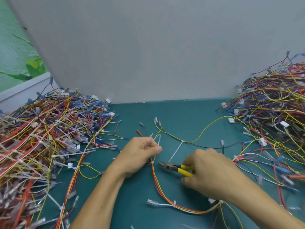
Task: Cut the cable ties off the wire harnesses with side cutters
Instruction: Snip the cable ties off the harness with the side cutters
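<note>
The harness (156,182) being pinched at the scene's near middle by curled fingers of the left hand (140,154), the side cutters (173,168), gripped by the right hand (209,171), should be closed on the cable tie (153,162) just left of their tip, wires spared.

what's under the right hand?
The side cutters: the right hand grips their yellow handles, jaws sticking out leftward above the teal mat. The handle ends and any wires beneath the palm are covered.
</note>
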